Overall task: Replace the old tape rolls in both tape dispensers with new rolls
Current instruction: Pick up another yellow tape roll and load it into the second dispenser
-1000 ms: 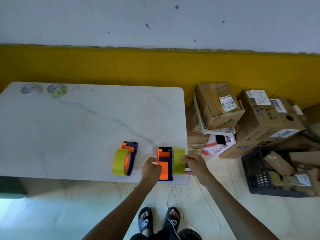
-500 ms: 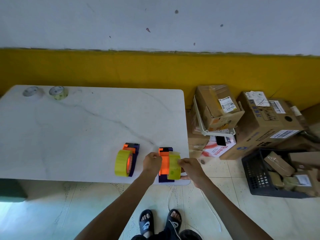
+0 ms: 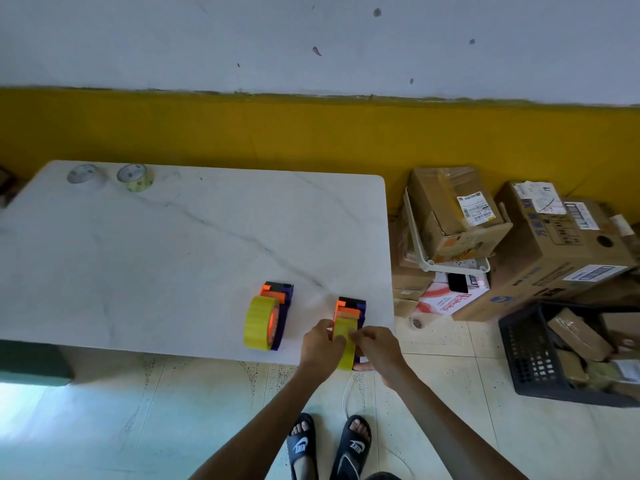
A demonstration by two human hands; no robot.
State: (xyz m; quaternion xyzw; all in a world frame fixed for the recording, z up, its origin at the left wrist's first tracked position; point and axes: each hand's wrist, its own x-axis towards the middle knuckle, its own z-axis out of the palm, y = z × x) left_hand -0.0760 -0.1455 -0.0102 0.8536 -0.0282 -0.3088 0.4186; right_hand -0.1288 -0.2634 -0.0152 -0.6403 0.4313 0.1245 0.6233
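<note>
Two orange-and-purple tape dispensers stand near the front edge of the white marble table [image 3: 173, 244]. The left dispenser [image 3: 277, 299] carries a yellow tape roll [image 3: 258, 322] and nobody touches it. At the right dispenser [image 3: 351, 308] both hands meet on a second yellow roll [image 3: 344, 344]. My left hand [image 3: 320, 346] grips that roll from the left. My right hand [image 3: 375, 348] holds it from the right, with the thumb low at the table edge. Two pale, nearly used rolls, one [image 3: 82, 175] and the other [image 3: 135, 176], lie at the far left corner.
Right of the table, stacked cardboard boxes [image 3: 457, 216] and a big carton [image 3: 561, 247] sit on the tiled floor, beside a black crate [image 3: 530, 355] of parcels. A small roll [image 3: 417, 322] lies on the floor. My sandalled feet [image 3: 329, 445] stand below the table edge.
The yellow roll moved from the right side of the right dispenser to over it. My right hand came leftwards with it, and my left hand now also grips the roll.
</note>
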